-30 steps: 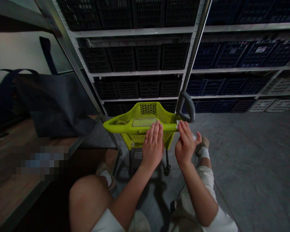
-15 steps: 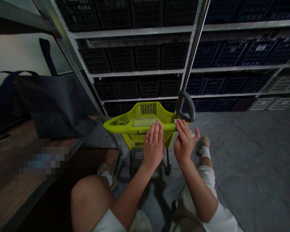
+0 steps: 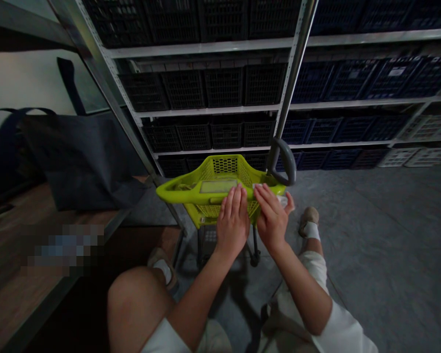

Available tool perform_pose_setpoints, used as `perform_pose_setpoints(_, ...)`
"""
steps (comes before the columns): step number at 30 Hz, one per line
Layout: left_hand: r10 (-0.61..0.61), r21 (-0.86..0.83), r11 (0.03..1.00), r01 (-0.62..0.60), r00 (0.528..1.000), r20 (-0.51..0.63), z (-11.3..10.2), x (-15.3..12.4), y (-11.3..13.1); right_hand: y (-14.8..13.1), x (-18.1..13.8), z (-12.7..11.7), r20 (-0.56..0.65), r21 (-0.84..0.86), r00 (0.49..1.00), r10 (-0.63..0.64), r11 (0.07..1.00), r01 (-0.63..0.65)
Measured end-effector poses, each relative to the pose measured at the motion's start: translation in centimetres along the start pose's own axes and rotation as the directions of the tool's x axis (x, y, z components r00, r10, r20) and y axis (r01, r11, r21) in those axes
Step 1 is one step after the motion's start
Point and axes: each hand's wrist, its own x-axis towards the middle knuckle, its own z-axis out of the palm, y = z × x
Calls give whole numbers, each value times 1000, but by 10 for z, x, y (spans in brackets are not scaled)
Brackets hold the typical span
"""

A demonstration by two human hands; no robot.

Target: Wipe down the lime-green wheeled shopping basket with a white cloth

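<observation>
A small lime-green shopping cart (image 3: 226,167) with a mesh basket stands between my legs. My left hand (image 3: 232,218) lies over the middle of its handle bar (image 3: 182,197), fingers together across the top and the thumb hidden. On the bar's right part, my right hand (image 3: 274,215) presses a thin white wipe (image 3: 282,200), either tissue or cloth, against the plastic. Most of the wipe is covered by the fingers; a bit shows by the thumb. A clear label window (image 3: 218,186) sits in the bar left of my left hand.
A grey looped handle on a pole (image 3: 288,162) rises at the cart's right. Behind stand shelves of black crates (image 3: 224,87) and blue crates (image 3: 349,83). At left, a dark bag (image 3: 84,157) rests on a wooden bench (image 3: 7,215) beside a metal post. Grey floor (image 3: 382,235) extends right.
My right hand has slid left along the handle bar with the white wipe, closer to my left hand. The left hand and the cart stay almost where they were.
</observation>
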Motion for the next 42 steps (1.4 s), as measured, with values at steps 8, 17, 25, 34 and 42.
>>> perform_pose_setpoints(8, 13, -19, 1000, -13, 1000, 23, -3, 1, -1, 16, -4, -2, -111, -57, 989, 101, 993, -107)
perform_pose_setpoints(17, 1, 0, 1000, -1, 1000, 6, 0, -1, -1, -3, -5, -1, 114, 16, 991, -70, 998, 69)
perform_pose_setpoints(25, -6, -18, 1000, 6, 1000, 18, -2, 1, 0, 9, -7, -1, -56, -44, 996, 63, 997, -65)
perform_pose_setpoints(34, 12, -16, 1000, -12, 1000, 28, -4, 1, -1, 18, -8, 0, -109, -79, 990, 95, 991, -104)
perform_pose_setpoints(42, -3, -15, 1000, 3, 1000, -8, -2, 0, -1, -7, -10, -1, 112, -12, 991, -71, 997, 73)
